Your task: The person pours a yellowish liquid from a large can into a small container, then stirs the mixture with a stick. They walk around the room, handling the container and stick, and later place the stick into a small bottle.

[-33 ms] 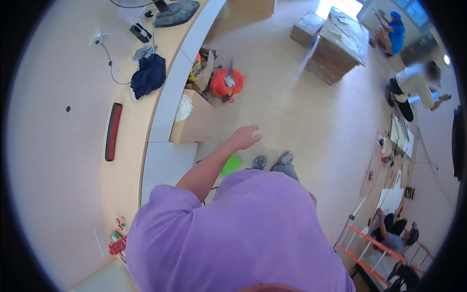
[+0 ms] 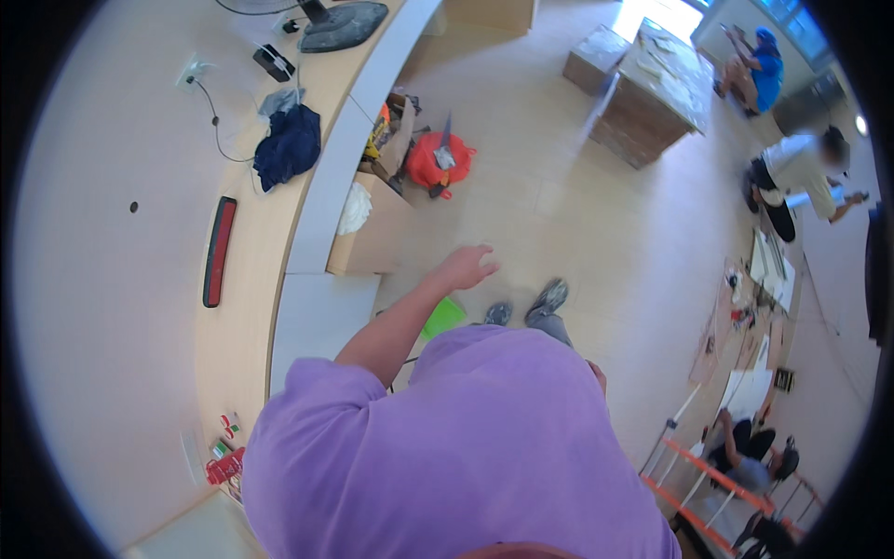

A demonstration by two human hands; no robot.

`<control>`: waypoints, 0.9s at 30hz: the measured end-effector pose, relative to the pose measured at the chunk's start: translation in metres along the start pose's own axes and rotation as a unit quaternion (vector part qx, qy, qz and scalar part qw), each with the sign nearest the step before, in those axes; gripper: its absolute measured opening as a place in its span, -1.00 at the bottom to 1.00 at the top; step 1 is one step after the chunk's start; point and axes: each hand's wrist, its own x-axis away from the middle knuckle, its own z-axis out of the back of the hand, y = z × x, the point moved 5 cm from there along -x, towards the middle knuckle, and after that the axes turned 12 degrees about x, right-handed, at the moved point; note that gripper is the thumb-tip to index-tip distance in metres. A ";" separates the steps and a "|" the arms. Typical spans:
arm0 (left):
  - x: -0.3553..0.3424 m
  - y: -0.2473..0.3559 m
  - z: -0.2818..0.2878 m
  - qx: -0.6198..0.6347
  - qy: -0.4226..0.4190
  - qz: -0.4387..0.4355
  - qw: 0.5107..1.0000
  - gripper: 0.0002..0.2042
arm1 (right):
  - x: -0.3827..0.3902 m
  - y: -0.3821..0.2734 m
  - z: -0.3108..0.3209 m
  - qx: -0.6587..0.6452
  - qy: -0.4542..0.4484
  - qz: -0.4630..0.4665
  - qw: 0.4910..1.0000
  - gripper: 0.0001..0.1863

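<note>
My left hand (image 2: 470, 267) hangs in the air over the floor in front of me, fingers loosely apart and nothing in them. Nearest to it is a cardboard box (image 2: 382, 231) with white crumpled material on top, standing beside the counter. A bright green object (image 2: 442, 320) shows below my left forearm. Of my right hand (image 2: 598, 375) only a sliver is visible past the purple shirt; its fingers are hidden. Both my shoes (image 2: 548, 296) are on the floor ahead.
A long counter (image 2: 251, 279) curves along my left, with dark blue cloth (image 2: 287, 147) and a red-and-black bar (image 2: 219, 252). A red bag (image 2: 438, 160) lies beyond the box. Wrapped furniture (image 2: 652, 84) stands ahead. Several people work at right, near an orange ladder (image 2: 708, 484).
My right foot has moved slightly forward. The left hand stays nearly in place, still empty, and the surroundings shift a little in view.
</note>
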 end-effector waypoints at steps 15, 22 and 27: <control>0.048 -0.180 -0.045 0.156 0.175 0.482 0.844 -0.41 | -0.378 -0.157 0.143 0.270 -0.209 -0.047 0.939 -0.59; -0.101 -0.127 -0.022 0.231 0.252 0.398 0.851 -0.41 | -0.518 -0.402 0.202 0.057 -0.111 -0.074 0.990 -0.55; -0.186 -0.186 0.032 0.253 0.197 0.330 0.888 -0.44 | -0.562 -0.555 0.143 0.042 -0.108 0.035 0.993 -0.53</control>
